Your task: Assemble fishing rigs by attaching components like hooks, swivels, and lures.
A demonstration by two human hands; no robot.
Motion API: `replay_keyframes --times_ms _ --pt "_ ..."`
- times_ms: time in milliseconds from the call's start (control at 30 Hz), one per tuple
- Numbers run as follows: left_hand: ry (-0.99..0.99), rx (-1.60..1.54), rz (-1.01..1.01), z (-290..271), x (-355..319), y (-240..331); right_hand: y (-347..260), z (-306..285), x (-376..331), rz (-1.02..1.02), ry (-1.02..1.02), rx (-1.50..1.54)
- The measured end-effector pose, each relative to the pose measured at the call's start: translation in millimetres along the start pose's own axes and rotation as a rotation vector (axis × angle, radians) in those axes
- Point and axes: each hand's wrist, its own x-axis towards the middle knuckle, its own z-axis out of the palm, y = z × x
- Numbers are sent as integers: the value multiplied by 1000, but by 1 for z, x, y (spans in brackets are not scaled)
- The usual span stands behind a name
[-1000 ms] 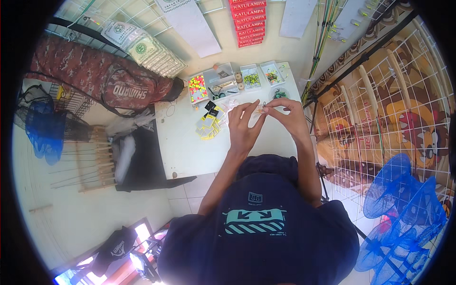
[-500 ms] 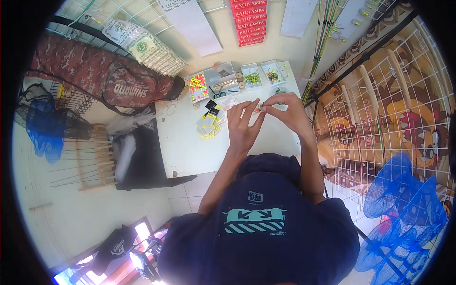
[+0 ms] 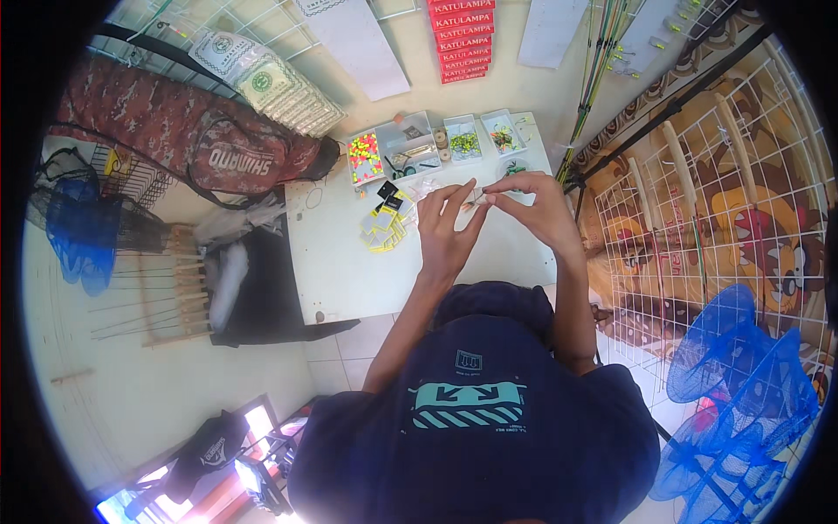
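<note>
Over the white table (image 3: 345,284), my left hand (image 3: 447,218) and my right hand (image 3: 532,208) meet at their fingertips. Between them is a small, thin thing (image 3: 477,202) with a pale and orange tint, too small to name. Thumb and forefinger of my right hand pinch its right end. My left fingers close on it from the other side, the other fingers raised. To the left of my left hand lie several yellow-edged cards (image 3: 382,236) and small black cards (image 3: 388,194). Behind my right hand stands a round clear tub (image 3: 513,166) with green bits.
Along the table's back stand a box of pink and yellow pieces (image 3: 365,157), a grey tray (image 3: 412,124), a spool (image 3: 441,140) and two boxes of small green pieces (image 3: 463,144). A camouflage bag (image 3: 209,144) hangs left; wire grid (image 3: 663,227) and blue nets (image 3: 733,375) stand right.
Both hands stay almost in place. My right fingertips have shifted slightly on the small thing, and a bit more of it shows between the hands.
</note>
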Motion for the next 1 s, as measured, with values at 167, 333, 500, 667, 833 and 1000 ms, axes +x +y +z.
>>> replay_keyframes --times_ms 167,333,500,667,833,1000 --pt "14 -21 -3 2 -1 -3 -4 0 -2 -3 43 -55" --pt "-8 -30 -27 2 -2 -2 -8 3 0 95 46 -24" --pt "-15 -28 -11 2 -2 -3 4 7 2 59 49 -52" --pt "-12 -39 -15 2 -3 -4 6 9 1 63 52 -41" --pt "1 -52 -17 2 -3 -3 0 8 -1 80 66 -88" --pt "-10 -16 37 0 -2 -2 1 7 -1 34 64 -145"
